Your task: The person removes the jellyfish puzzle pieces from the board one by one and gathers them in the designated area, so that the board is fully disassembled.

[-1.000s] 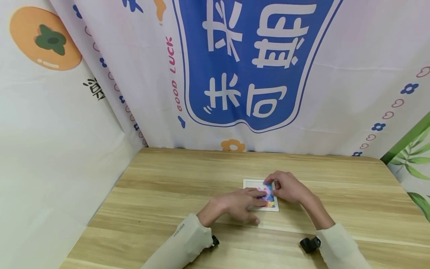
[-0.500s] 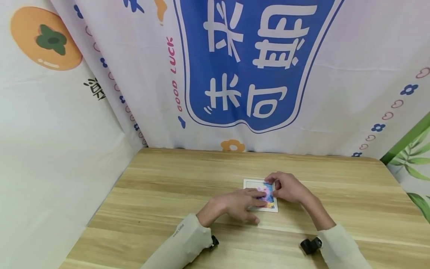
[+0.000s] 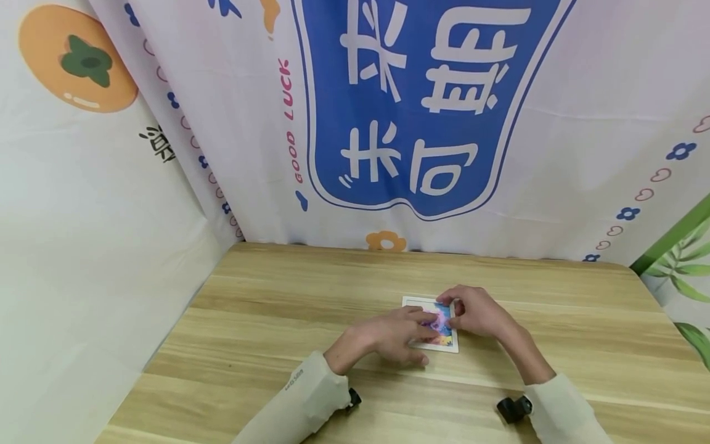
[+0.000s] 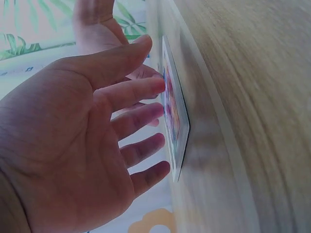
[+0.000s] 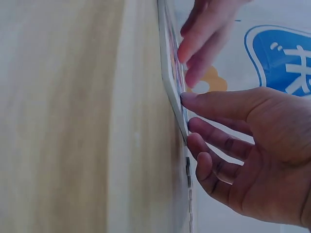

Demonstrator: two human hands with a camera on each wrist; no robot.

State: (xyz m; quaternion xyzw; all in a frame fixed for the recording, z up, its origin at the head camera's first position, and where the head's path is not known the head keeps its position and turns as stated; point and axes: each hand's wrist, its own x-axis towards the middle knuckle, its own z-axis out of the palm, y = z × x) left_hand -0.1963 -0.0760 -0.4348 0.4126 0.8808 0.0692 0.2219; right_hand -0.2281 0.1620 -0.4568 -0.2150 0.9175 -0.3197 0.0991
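A small square picture (image 3: 442,325) in bright pink, blue and yellow lies on the table inside a white frame (image 3: 450,349). My left hand (image 3: 396,336) reaches over it from the left, its fingers spread and nearly straight. In the left wrist view, the fingertips (image 4: 158,110) of that hand come right to the picture's face. My right hand (image 3: 478,311) holds the frame's right side with bent fingers. The right wrist view shows its thumb (image 5: 218,103) on the face and the other fingertips at the edge. The left fingers cover part of the picture.
The wood-grain table (image 3: 288,308) extends around the frame. Behind it hangs a white cloth with a blue printed panel (image 3: 410,123). A black wrist camera (image 3: 513,409) sits by the right sleeve, and another (image 3: 354,399) by the left.
The frame's lower right corner sits slightly nearer to me. Both hands keep almost the same places, with only small finger shifts; the view itself has shifted a little.
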